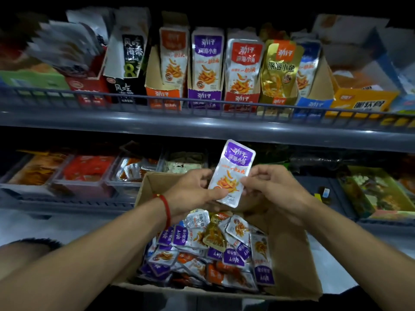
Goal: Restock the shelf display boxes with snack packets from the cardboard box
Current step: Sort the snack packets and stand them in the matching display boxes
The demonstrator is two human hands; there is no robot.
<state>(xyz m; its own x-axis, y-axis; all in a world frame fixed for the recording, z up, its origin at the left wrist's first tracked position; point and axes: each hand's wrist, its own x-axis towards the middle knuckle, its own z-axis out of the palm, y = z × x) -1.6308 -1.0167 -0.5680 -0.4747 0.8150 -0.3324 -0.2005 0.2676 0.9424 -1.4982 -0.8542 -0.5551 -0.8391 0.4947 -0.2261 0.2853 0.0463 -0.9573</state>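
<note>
A purple-topped silver snack packet [233,171] stands upright above the open cardboard box [289,265]. My left hand [190,194] pinches its lower left edge and my right hand [269,185] pinches its right edge. The cardboard box holds several loose packets [213,250], purple, orange and gold. On the upper shelf stand display boxes: an orange one [165,97], a purple one [204,98] with matching purple packets, a red one [243,102], a gold one [277,103] and a blue one [312,105].
A grey wire rail [134,104] runs along the upper shelf's front edge. Black seaweed boxes [128,63] and other snack boxes stand to the left, a yellow box [363,102] to the right. Clear trays of snacks [87,173] line the lower shelf behind the cardboard box.
</note>
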